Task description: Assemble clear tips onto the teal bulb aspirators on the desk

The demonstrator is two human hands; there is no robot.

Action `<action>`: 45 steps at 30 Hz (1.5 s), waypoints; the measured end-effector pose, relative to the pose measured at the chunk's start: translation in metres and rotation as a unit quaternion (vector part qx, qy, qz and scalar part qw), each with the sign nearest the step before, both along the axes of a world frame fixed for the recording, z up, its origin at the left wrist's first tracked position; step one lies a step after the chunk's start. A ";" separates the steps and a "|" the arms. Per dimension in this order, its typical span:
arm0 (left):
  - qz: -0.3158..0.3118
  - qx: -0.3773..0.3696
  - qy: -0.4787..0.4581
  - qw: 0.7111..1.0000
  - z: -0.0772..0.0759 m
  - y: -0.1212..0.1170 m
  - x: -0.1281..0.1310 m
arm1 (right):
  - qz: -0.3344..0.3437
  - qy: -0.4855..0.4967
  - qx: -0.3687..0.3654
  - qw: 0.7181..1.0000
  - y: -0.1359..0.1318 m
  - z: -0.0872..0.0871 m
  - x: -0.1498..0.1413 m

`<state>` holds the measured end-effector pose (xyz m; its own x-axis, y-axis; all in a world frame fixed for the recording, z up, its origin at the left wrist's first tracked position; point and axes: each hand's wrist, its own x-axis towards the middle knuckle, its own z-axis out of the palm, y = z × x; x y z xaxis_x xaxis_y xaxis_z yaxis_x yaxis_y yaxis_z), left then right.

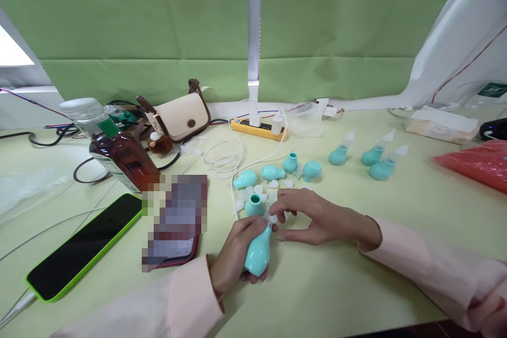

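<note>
My left hand (233, 253) is closed around a teal rubber bulb (258, 251), its neck pointing up. My right hand (309, 216) pinches a small clear white tip (272, 217) right at the bulb's neck. Just beyond my hands lie several loose teal bulbs (272, 172) and small white tips (273, 184) on the pale green table (325, 285). One bulb (254, 204) stands upright beside my fingers. Farther right lie three teal bulbs with clear tips fitted (378, 161).
A green-cased phone (85, 245) and a second phone (176, 222) lie at the left. A bottle (114, 148), a cream handbag (182, 116), white cables (222, 156) and a yellow power strip (257, 129) sit behind. A red bag (477, 163) and a box (441, 124) are at the right.
</note>
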<state>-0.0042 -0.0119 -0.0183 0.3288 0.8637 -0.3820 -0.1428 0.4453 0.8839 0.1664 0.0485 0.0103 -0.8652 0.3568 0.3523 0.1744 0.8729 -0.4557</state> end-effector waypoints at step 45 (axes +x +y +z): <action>-0.011 0.154 0.048 0.987 -0.001 -0.005 0.005 | -0.164 -0.044 -0.147 0.974 -0.010 0.000 -0.008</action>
